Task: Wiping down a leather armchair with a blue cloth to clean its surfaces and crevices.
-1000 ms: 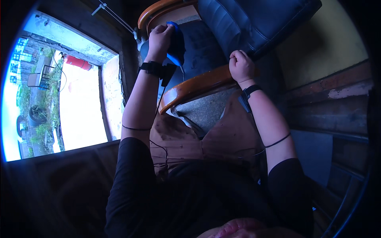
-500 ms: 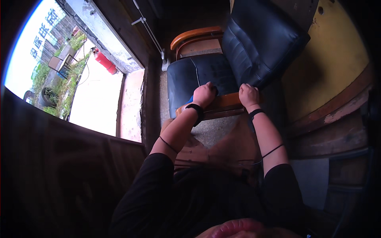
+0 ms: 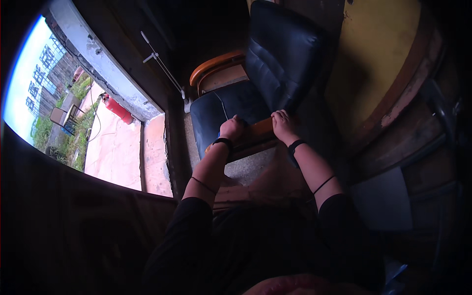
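An armchair [image 3: 231,102] with a black padded seat and a black backrest [image 3: 282,54] stands in front of me. My left hand [image 3: 231,129] is closed over its near wooden armrest [image 3: 258,132], toward the front end. A small blue bit shows beside that hand, too little to name. Closer to the backrest, my right hand [image 3: 283,125] curls its fingers over the same armrest. The far armrest [image 3: 216,64] is curved orange-brown wood. A thin dark line, a cord or a crease, runs across the seat toward my left hand.
At left, a doorway opens onto pale paving with a red fire extinguisher [image 3: 117,108] and, farther out, a chair [image 3: 60,117]. A white rod-like stand [image 3: 164,69] leans near the dark wall. A yellow panel [image 3: 376,54] rises at right. Wooden boards line the right side.
The whole view has shifted, with the chair and my hands now farther left and the doorway lower in the picture. Both hands keep their places on the armrest.
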`<move>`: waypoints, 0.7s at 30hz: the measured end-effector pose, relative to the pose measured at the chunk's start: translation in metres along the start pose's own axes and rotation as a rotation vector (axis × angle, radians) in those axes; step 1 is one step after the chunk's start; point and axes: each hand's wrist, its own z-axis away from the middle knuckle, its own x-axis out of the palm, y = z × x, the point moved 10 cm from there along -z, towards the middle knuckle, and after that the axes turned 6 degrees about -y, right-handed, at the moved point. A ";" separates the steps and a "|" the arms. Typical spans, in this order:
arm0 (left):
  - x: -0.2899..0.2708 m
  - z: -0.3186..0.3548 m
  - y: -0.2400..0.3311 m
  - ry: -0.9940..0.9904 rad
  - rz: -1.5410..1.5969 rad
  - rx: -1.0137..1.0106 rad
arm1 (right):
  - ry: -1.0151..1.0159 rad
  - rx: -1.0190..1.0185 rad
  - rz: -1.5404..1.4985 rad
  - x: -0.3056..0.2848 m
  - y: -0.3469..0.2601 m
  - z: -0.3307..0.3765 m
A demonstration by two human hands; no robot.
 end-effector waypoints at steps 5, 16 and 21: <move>0.003 -0.002 0.004 -0.032 -0.063 -0.016 | 0.015 0.046 -0.009 -0.005 0.005 0.011; -0.038 0.010 0.013 0.368 0.634 0.126 | 0.094 0.200 -0.225 -0.032 -0.048 0.057; -0.054 0.024 0.114 0.056 1.187 0.409 | -0.010 0.312 -0.466 -0.057 -0.054 0.046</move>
